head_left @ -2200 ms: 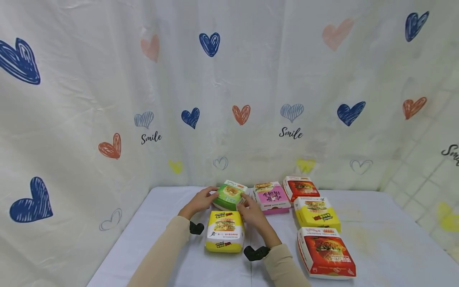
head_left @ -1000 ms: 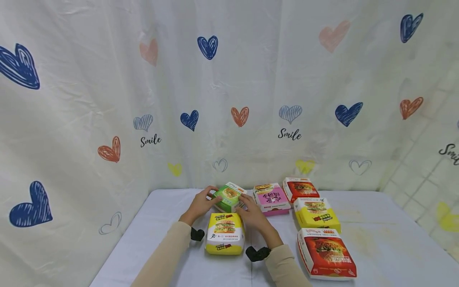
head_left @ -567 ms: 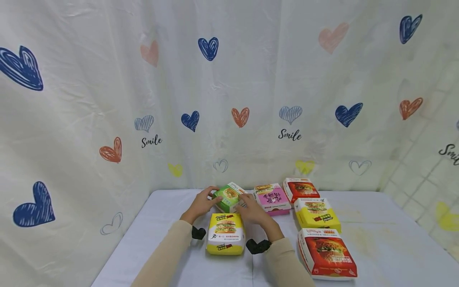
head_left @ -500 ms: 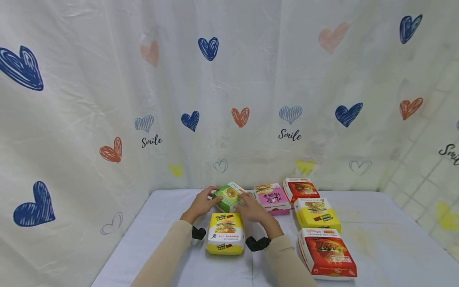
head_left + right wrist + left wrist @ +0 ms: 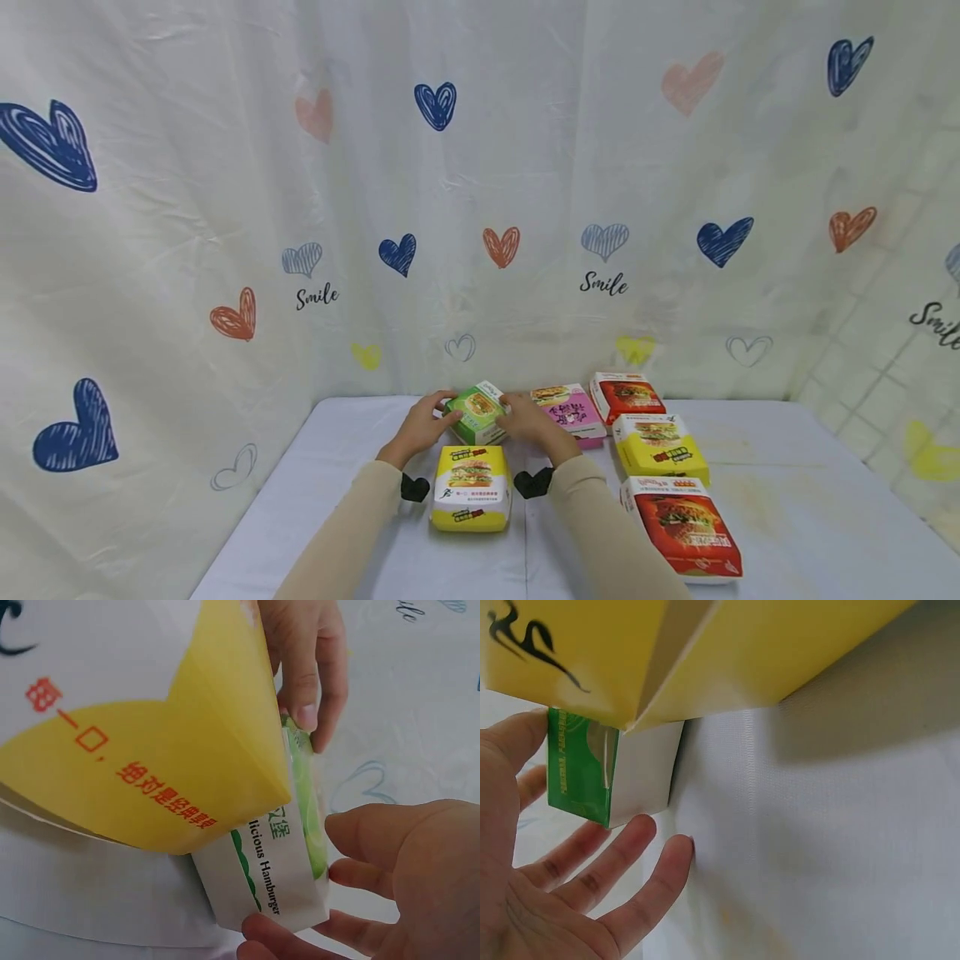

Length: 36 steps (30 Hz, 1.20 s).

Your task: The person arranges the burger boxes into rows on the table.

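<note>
A green-and-white burger box sits at an angle near the back of the table, between both hands. My left hand holds its left corner, thumb on the near side and other fingers spread about it in the left wrist view. My right hand grips the right end, with thumb and fingers on either side of the printed white panel in the right wrist view. Right in front stands a yellow-and-white burger box, between the forearms and untouched by the fingers. It hides part of the green box in both wrist views.
A pink burger box stands just right of my right hand. Farther right, a red box, a yellow box and another red box form a row from back to front. A heart-print curtain hangs behind the table.
My right wrist has turned, and its fingers have shifted to the far part of the green box's right end. The left hand has barely moved. The other boxes stay in place.
</note>
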Motion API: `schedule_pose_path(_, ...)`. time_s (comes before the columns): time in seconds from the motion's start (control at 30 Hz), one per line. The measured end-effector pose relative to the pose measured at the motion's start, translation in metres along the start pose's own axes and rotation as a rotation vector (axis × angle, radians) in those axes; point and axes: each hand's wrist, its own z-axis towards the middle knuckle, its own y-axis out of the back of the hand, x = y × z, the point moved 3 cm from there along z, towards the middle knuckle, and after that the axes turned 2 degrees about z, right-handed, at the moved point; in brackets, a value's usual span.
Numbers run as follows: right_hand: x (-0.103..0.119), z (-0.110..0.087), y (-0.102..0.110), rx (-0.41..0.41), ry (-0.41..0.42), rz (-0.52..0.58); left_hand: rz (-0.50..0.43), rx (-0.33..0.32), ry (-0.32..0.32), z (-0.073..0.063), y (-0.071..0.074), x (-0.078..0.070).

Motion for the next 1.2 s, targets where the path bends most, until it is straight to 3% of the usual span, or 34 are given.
schedule_pose_path(0.13, -0.005, 0.003, -0.003, -0.013, -0.009, -0.040, 0.001, -0.025, 0.010, -0.002, -0.001, -0.002)
schedule_pose_path(0.3, -0.005, 0.002, -0.002, -0.039, 0.037, -0.075, -0.067, -0.031, 0.060, -0.003, 0.000, -0.002)
schedule_pose_path(0.53, -0.007, 0.001, -0.006, -0.089, 0.056, -0.121, -0.106, 0.003, 0.097, -0.002, 0.000, 0.002)
schedule_pose_path(0.77, -0.004, -0.002, -0.008, -0.113, 0.081, -0.155, -0.122, 0.065, 0.174, -0.001, 0.000, 0.008)
schedule_pose_path(1.2, -0.001, -0.005, -0.009, -0.124, 0.076, -0.150, -0.122, 0.112, 0.178, -0.001, 0.001, 0.007)
